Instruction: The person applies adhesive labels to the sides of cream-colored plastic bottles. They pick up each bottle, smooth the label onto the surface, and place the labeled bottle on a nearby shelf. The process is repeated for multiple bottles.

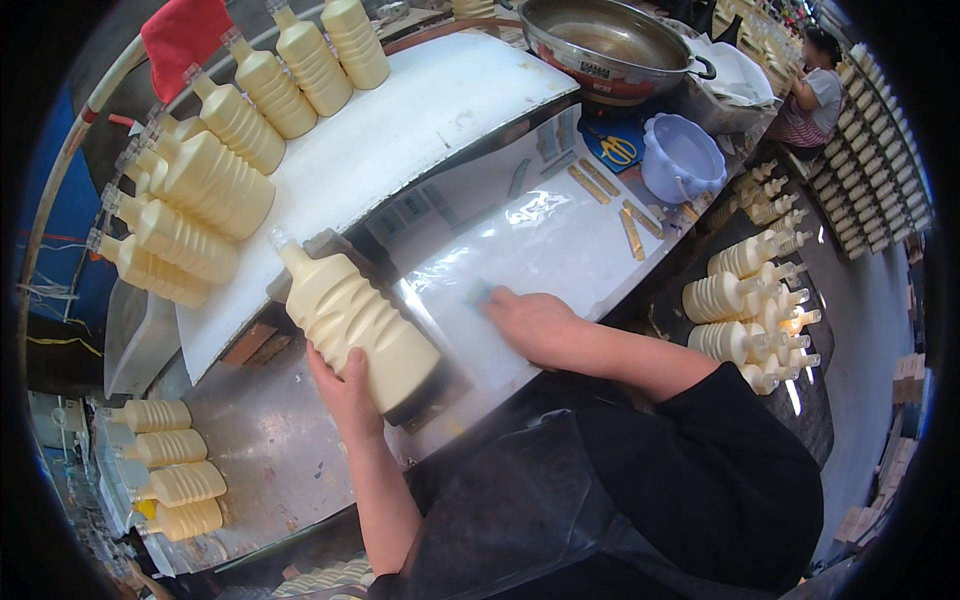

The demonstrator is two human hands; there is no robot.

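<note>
A cream-coloured bottle (pixel 360 325) with a ribbed, wavy body leans over the middle of the work table, its narrow neck toward the far left. My left hand (pixel 345 395) is wrapped round its lower side, the thumb on the near face. To the right, my right hand (pixel 535 325) reaches over a sheet of clear plastic (pixel 470 250) with its fingers drawn together. At their tips is a small, pale blue piece (pixel 479 294), too blurred to tell whether it is film or cloth. The bottle and my right hand are apart.
Several similar bottles (pixel 265 85) line a raised white board (pixel 410 110). Gold strips (pixel 632 235), yellow-handled scissors (pixel 616 150), a lavender bucket (pixel 684 160) and a large metal pan (pixel 600 45) lie beyond. More bottles (pixel 740 300) fill the right side. A person (pixel 810 100) works far right.
</note>
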